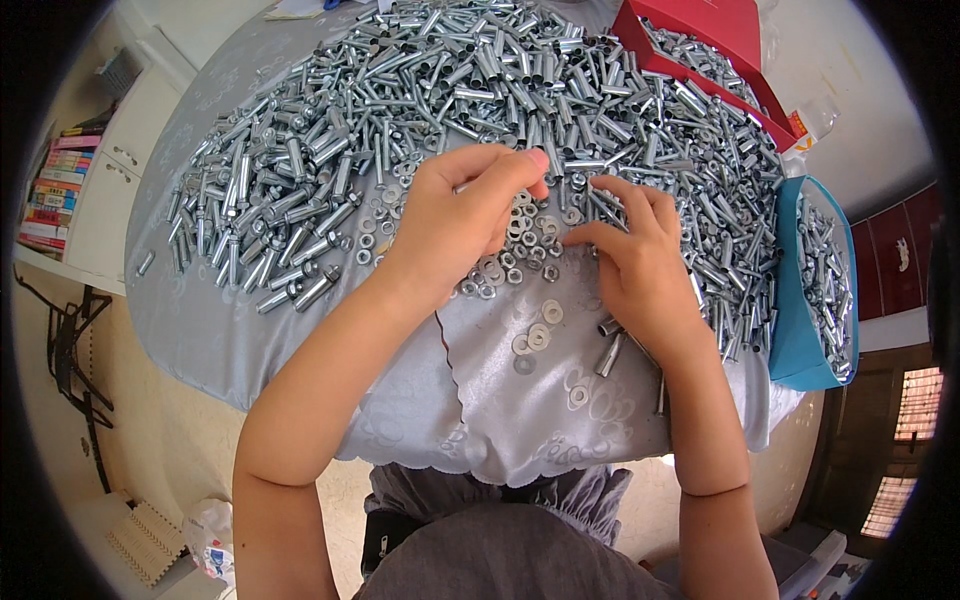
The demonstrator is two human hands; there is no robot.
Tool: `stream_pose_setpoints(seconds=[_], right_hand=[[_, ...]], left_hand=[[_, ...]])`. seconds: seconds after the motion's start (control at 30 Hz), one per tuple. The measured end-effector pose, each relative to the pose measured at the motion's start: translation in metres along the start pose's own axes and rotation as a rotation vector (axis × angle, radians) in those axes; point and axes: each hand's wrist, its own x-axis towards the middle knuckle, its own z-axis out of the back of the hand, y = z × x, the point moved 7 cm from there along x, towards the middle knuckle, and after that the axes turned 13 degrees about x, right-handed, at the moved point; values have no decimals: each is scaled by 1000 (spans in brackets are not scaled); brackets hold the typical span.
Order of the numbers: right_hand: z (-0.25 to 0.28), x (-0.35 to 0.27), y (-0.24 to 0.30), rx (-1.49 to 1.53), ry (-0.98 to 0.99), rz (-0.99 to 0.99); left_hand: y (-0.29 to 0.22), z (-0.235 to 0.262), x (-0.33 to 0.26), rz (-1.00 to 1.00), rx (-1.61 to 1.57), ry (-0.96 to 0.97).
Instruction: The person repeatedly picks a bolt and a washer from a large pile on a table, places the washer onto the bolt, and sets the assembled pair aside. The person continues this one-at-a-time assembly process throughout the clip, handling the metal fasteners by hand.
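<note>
The left hand pinched a small metal piece; the right hand rested half-curled on loose washers.

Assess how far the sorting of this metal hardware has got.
Done: a red box and a blue box already hold some metal sleeves. In hand: the left hand and right hand work among nuts and washers. Left: the big sleeve pile on the grey tablecloth, so most remains.

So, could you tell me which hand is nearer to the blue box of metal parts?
Right. The right hand lies just left of the blue box; the left hand is farther off, beyond it.
</note>
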Motion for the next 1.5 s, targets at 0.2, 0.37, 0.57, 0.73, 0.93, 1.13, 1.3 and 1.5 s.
stream_pose_setpoints(seconds=[0.2, 0.37, 0.57, 0.73, 0.93, 1.13, 1.3, 1.5], right_hand=[[-8, 4, 5, 52, -53, 30], [-7, 3, 5, 75, -41, 53], [-3, 1, 2, 116, -37, 15], [0, 2, 3, 114, -25, 2], [2, 2, -1, 116, -30, 10], [0, 1, -1, 102, -74, 18], [-1, 2, -2, 107, -61, 13], [6, 2, -9, 424, -119, -130]], left_hand=[[-1, 1, 1, -7, 36, -25], [-1, 1, 0, -11, 91, -45], [-3, 1, -1, 4, 120, -55], [-1, 4, -1, 5, 139, -57], [-2, 4, 0, -39, 186, -48], [-2, 3, 0, -56, 177, -43], [-2, -1, 2, -105, 205, -27], [1, -8, 1, -113, 242, 52]])
